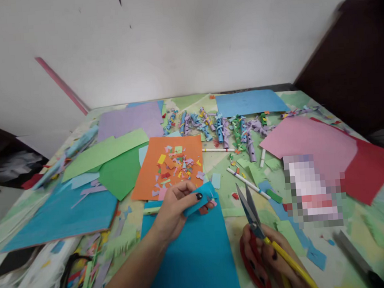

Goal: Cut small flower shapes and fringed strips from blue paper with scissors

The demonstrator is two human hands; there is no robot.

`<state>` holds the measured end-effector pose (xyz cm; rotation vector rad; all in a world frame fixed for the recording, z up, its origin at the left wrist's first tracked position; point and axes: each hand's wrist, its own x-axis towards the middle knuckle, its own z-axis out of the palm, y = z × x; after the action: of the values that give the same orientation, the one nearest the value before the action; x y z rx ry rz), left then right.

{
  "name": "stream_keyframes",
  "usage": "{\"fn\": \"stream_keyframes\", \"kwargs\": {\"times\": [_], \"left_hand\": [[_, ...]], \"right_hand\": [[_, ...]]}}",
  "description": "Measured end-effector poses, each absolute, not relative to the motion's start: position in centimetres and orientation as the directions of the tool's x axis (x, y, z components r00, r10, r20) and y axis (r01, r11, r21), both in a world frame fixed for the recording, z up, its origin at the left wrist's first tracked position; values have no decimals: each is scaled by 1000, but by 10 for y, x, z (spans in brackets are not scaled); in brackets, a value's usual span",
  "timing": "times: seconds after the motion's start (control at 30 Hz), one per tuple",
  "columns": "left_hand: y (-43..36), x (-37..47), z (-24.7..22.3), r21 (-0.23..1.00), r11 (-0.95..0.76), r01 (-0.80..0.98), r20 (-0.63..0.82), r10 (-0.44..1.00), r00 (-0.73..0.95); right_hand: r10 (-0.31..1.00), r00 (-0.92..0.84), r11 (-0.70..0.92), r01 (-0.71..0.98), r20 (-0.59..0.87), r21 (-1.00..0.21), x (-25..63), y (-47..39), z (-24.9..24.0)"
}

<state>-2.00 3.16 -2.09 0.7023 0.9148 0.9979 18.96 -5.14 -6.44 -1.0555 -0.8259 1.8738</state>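
Between the thumb and fingers of my left hand [177, 207] is a small folded piece of blue paper [201, 198], held above the top edge of a larger blue sheet [194, 259]. My right hand [273, 253] grips scissors [253, 217] with one red and one yellow handle; their blades point up and stand slightly apart, not touching the paper. Under and beyond my left hand, an orange sheet [144, 178] bears many small coloured scraps. Part of a light green strip [151, 210] shows beside my left wrist.
Decorated paper rolls [219, 128] line the back of the table. White sticks [248, 183] lie near the middle. A pink sheet [321, 142] and a second pair of scissors [357, 255] are at right. Green sheets [118, 176], glasses [68, 278] and a phone [17, 260] are at left.
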Motion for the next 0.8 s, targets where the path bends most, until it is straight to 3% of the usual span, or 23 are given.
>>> {"fn": "stream_keyframes", "kwargs": {"times": [0.13, 0.27, 0.47, 0.8], "left_hand": [[34, -14, -50, 811, 463, -358, -352, 874, 334], [33, -15, -62, 829, 453, -328, -306, 858, 412], [33, -17, -63, 849, 448, -280, -280, 831, 480], [32, -15, -76, 938, 285, -200, -163, 868, 470]], "right_hand": [[833, -413, -531, -411, -368, -741, 193, -44, -87], [821, -492, -538, -496, -290, -682, 194, -47, -88], [829, -387, -549, -426, -403, -720, 191, -40, -62], [890, -378, -422, -464, -256, -779, 189, -47, -61]]}}
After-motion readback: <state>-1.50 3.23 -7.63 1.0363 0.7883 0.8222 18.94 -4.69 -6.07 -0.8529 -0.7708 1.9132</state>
